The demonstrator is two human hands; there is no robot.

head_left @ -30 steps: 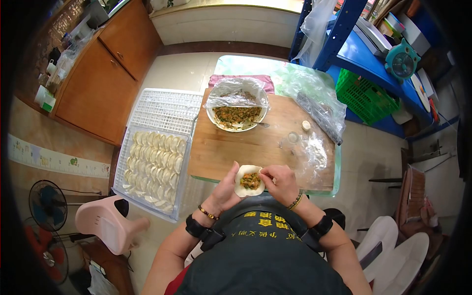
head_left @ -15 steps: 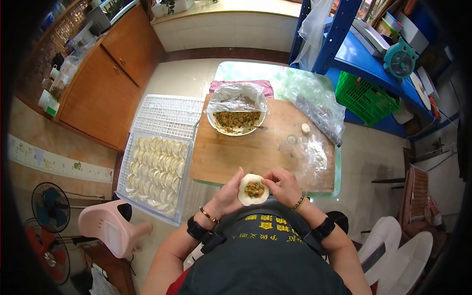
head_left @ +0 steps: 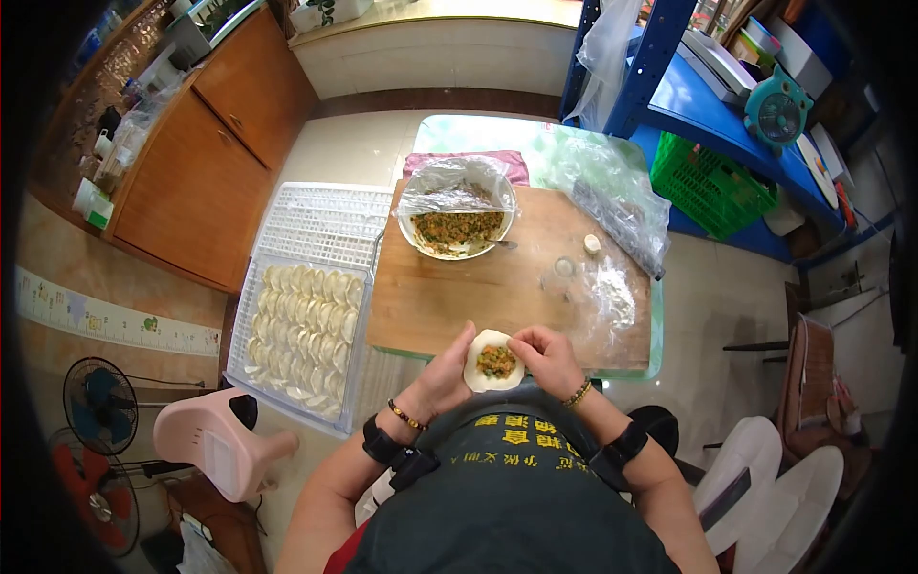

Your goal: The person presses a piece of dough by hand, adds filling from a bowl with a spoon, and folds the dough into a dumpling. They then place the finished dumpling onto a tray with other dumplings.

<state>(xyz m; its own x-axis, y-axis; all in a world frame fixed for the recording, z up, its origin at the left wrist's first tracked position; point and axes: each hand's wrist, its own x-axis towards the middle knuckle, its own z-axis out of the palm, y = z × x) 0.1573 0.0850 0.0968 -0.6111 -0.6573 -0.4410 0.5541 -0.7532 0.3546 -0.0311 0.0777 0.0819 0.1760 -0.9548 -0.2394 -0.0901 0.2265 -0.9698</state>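
Note:
A round white dumpling wrapper [head_left: 493, 382] with a mound of chopped filling [head_left: 495, 362] at its centre lies across the fingers of my left hand [head_left: 446, 367], just in front of my apron. My right hand [head_left: 547, 358] pinches the wrapper's right edge between thumb and fingers. Beyond my hands is a wooden board [head_left: 430, 306]. On it stands a white bowl [head_left: 449, 253] of filling, partly covered with plastic film, with a utensil handle at its right rim. A small lump of dough [head_left: 592, 244] and scattered flour [head_left: 617, 298] are on the board's right side.
Left of the board, a tray [head_left: 356, 378] holds rows of folded dumplings beside a white rack [head_left: 320, 222]. Crumpled plastic [head_left: 612, 187] covers the table's far right. A pink stool [head_left: 206, 435], fans, a blue shelf [head_left: 641, 72] and a green basket [head_left: 703, 187] stand around.
The filled wrapper remains in my left hand while my right hand keeps its pinch on the edge, with slightly shifted fingers. The view has shifted very slightly.

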